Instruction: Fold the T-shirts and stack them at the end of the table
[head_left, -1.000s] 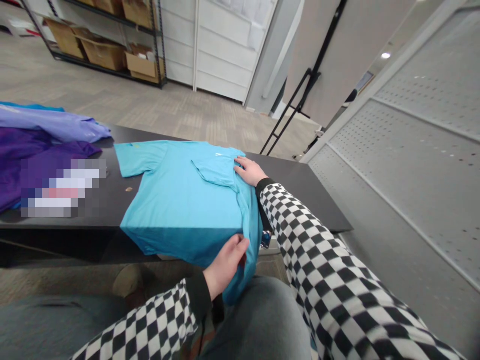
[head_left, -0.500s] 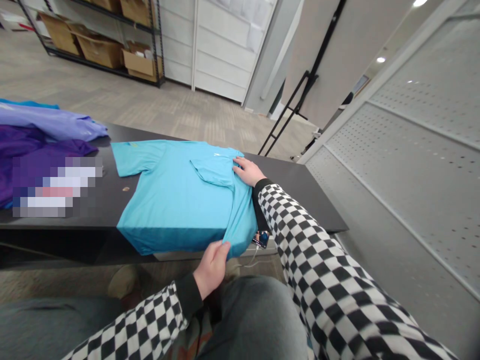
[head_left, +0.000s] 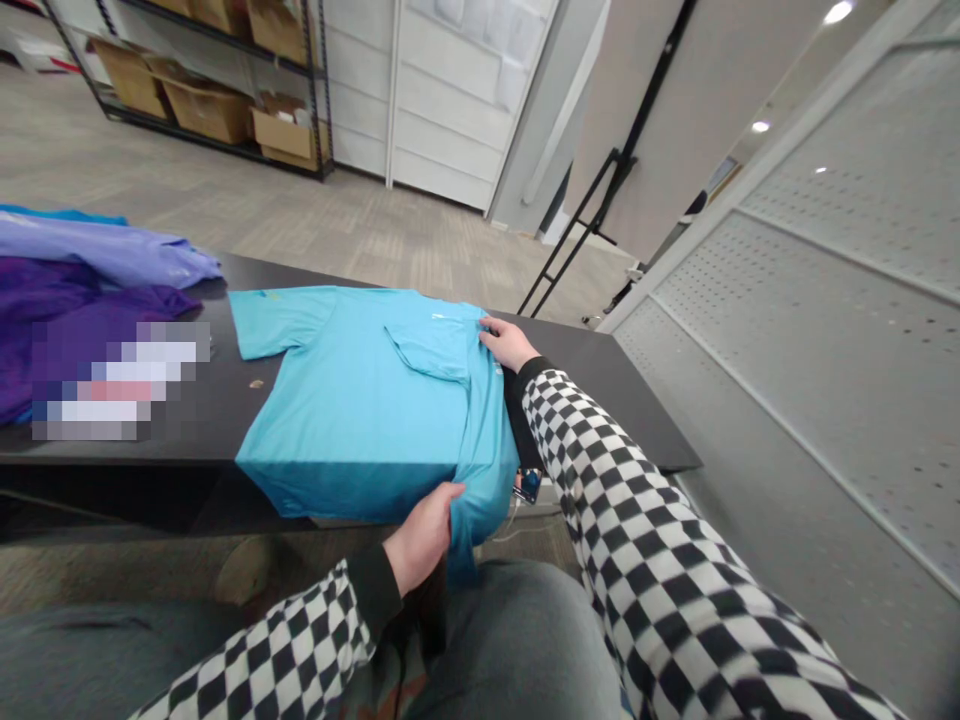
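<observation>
A light blue T-shirt [head_left: 360, 400] lies spread on the black table [head_left: 622, 390], its lower part hanging over the near edge. One sleeve [head_left: 274, 320] reaches out to the left; the other sleeve [head_left: 429, 348] lies folded across the shirt's upper part. My left hand [head_left: 421, 535] pinches the fabric at the near right, thumb on top, with a bit of cloth drooping below. At the far right edge, my right hand [head_left: 511, 345] holds the cloth between thumb and fingers; its fingertips show only in part.
Purple and lilac garments [head_left: 112, 250] are heaped at the table's left, beside a blurred patch. A small device with a lit screen [head_left: 527, 485] and white cable sits below the near edge. To the right stands a perforated grey panel [head_left: 787, 330]; shelves with cardboard boxes [head_left: 210, 110] are behind.
My right hand has slid slightly right, from lying on the cloth to gripping its edge. Near my left hand, more fabric hangs down. The view has shifted a little.
</observation>
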